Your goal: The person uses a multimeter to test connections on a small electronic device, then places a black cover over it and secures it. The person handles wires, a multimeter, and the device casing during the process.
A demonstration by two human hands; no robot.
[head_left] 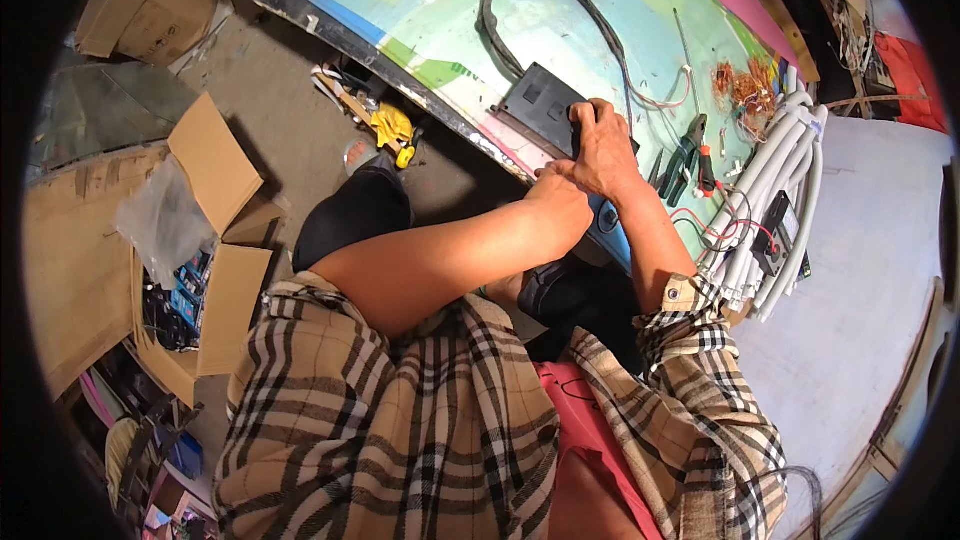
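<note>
A flat black plastic box lies at the table's near edge, and a thick dark cable loops away from its far side. My right hand is closed over the box's right end, with fingers bent onto its top. My left hand is closed just in front, touching or nearly touching the right one at the table edge. Whatever its fingers pinch is hidden. Below and right of both hands, a blue object with a dark round part shows partly behind my right forearm.
Right of my hands lie green-handled pliers, a red-and-black screwdriver, copper wire scraps and a bundle of white tubes. A meter with leads rests on them. An open carton stands on the floor to the left.
</note>
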